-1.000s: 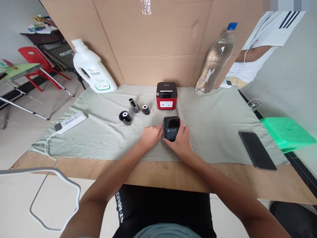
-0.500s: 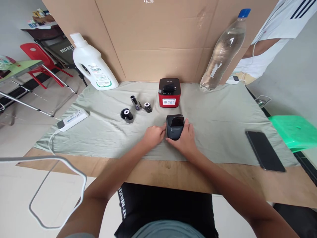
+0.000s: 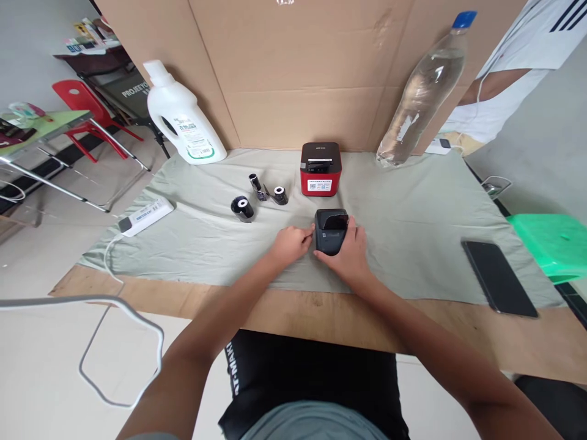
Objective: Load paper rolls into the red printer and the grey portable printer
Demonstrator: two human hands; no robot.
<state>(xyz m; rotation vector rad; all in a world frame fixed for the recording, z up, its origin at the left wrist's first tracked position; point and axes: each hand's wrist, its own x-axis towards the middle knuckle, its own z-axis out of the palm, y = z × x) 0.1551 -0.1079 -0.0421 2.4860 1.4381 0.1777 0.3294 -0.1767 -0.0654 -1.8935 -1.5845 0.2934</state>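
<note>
The small black printer (image 3: 331, 233) sits mid-table on the grey cloth (image 3: 413, 208). The right hand (image 3: 352, 255) has its fingers wrapped round it, and the left hand (image 3: 290, 243) has its fingers curled against its left edge. A red printer (image 3: 321, 169) stands just behind, black rolls (image 3: 242, 208) lie to the left, and a phone (image 3: 499, 278) lies well apart on the right.

The right hand (image 3: 352, 253) covers the near and right sides of the small black printer (image 3: 331, 231), and we cannot tell what the fingertips of the left hand (image 3: 290, 244) touch on its left edge. The sticker on the red printer (image 3: 321, 168) and the label on the white detergent bottle (image 3: 183, 125) are too small for us to read. The frame cuts off the cardboard sheet (image 3: 298, 73) at the top, the green stool (image 3: 550, 241) at the right, and a co-worker (image 3: 527, 43), of whom we see only a sleeve and an arm.
</note>
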